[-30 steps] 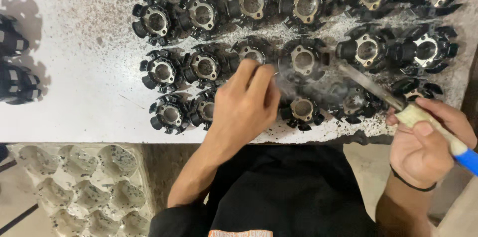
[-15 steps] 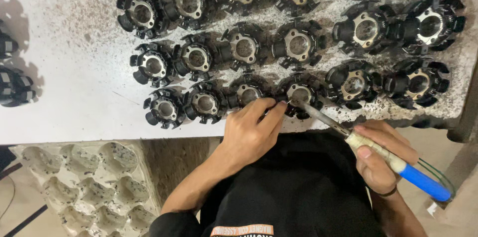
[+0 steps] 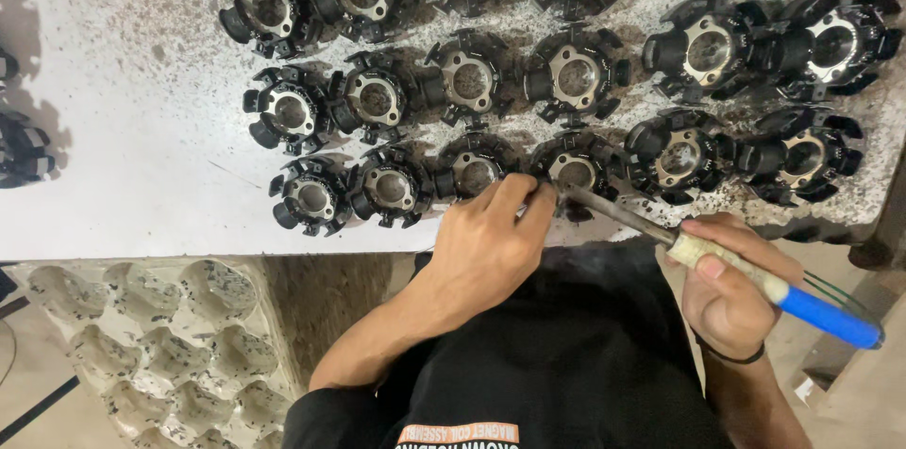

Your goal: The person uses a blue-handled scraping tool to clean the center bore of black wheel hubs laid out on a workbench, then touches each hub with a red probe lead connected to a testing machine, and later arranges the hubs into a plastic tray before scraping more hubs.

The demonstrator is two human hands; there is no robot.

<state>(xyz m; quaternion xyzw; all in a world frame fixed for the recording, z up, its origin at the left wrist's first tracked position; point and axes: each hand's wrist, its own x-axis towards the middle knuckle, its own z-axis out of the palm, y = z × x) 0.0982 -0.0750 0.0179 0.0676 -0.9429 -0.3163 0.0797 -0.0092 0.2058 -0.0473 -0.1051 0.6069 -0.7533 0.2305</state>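
Observation:
Black round stator-like parts with metal centres lie in rows on a white worktable (image 3: pixel 123 128). My right hand (image 3: pixel 731 284) grips a soldering iron (image 3: pixel 717 258) with a blue handle; its metal tip touches the near-row part (image 3: pixel 576 171). My left hand (image 3: pixel 491 241) rests at the table's front edge, fingertips pinched together right at that same part beside the iron's tip. Whether the fingers hold a thin wire I cannot tell. The neighbouring part (image 3: pixel 469 171) sits just left of my fingers.
A moulded pulp tray (image 3: pixel 160 345) with empty cups sits below the table's left front edge. More black parts (image 3: pixel 24 147) lie at the far left edge. Dark specks cover the tabletop. A green cable (image 3: pixel 835 289) trails from the iron's handle.
The view has shifted, so the parts sit lower right. My hands stay at the near-row part; the iron's tip has settled against it and my left fingertips have closed in beside it.

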